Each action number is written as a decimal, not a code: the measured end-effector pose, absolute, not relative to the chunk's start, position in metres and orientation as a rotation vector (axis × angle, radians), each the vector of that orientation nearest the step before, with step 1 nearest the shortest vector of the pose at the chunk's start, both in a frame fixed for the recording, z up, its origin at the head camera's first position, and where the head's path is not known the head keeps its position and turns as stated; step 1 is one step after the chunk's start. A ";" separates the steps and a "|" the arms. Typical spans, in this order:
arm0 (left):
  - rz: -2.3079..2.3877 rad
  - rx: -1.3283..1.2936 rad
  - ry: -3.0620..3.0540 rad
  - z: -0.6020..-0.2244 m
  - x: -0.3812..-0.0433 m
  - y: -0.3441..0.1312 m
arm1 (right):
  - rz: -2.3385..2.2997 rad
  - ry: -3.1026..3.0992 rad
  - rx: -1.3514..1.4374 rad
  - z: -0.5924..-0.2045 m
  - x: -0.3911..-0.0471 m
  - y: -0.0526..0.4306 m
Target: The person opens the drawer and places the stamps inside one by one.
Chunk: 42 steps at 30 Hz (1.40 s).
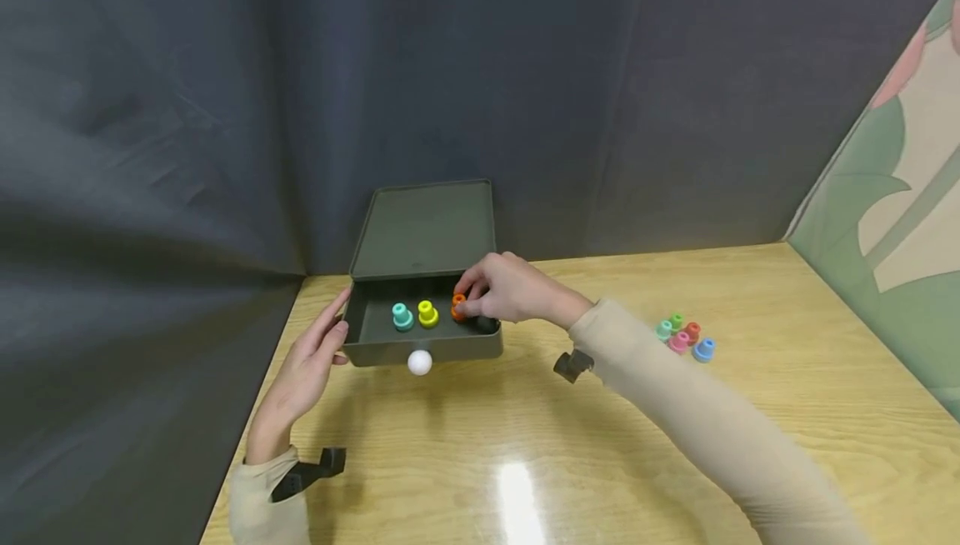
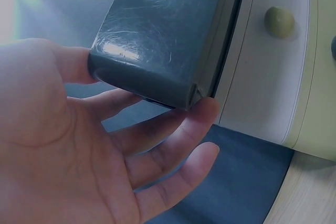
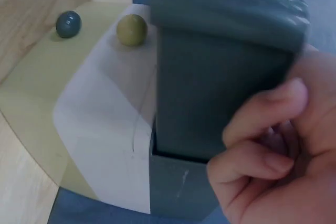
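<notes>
A dark grey drawer [image 1: 382, 353] with a white round knob [image 1: 420, 362] is pulled out of a small cabinet [image 1: 427, 228]. Inside stand a teal stepped peg [image 1: 402, 317], a yellow peg [image 1: 427, 314] and, farther right, an orange peg [image 1: 458, 303]. Thumb and fingers of my right hand [image 1: 513, 288] pinch the orange peg, reaching over the drawer's right wall. The left hand [image 1: 303, 366] rests along the drawer's left side, its fingers fairly straight. In the left wrist view those fingers [image 2: 173, 150] lie around the drawer's lower edge. The right wrist view hides the orange peg.
Several coloured pegs [image 1: 678, 342] are grouped on the wooden table [image 1: 592, 462] to the right. Below the drawer, the cabinet has a white drawer [image 3: 105, 98] with a yellow knob and a yellow drawer [image 3: 42, 72] with a dark knob. A dark curtain [image 1: 562, 95] hangs behind.
</notes>
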<state>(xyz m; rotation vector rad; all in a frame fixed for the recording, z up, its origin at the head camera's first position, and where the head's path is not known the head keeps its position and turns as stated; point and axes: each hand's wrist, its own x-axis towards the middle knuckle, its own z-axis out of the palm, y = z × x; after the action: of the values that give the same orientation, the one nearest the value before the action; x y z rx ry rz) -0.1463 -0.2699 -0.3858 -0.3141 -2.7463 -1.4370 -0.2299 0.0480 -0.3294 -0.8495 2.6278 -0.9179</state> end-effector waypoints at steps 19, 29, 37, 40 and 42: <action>-1.453 -0.309 -2.724 -0.384 -0.140 -0.272 | -0.929 2.625 -0.818 -0.333 -0.228 0.042; -1.462 -0.347 -2.716 -0.382 -0.143 -0.264 | -0.983 2.637 -0.796 -0.332 -0.224 0.053; -1.451 -0.370 -2.730 -0.384 -0.145 -0.262 | -1.029 2.708 -0.862 -0.330 -0.216 0.063; -1.440 -0.370 -2.734 -0.385 -0.146 -0.262 | -1.085 2.740 -0.905 -0.329 -0.214 0.068; -1.433 -0.369 -2.736 -0.385 -0.146 -0.263 | -1.138 2.763 -0.919 -0.328 -0.213 0.072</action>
<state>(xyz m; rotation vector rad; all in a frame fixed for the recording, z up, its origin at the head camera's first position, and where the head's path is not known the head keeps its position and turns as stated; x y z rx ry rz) -0.1460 -0.2627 -0.3845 -0.3687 -2.7359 -1.4330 -0.2125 0.0725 -0.3279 -0.9189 2.7630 -1.1382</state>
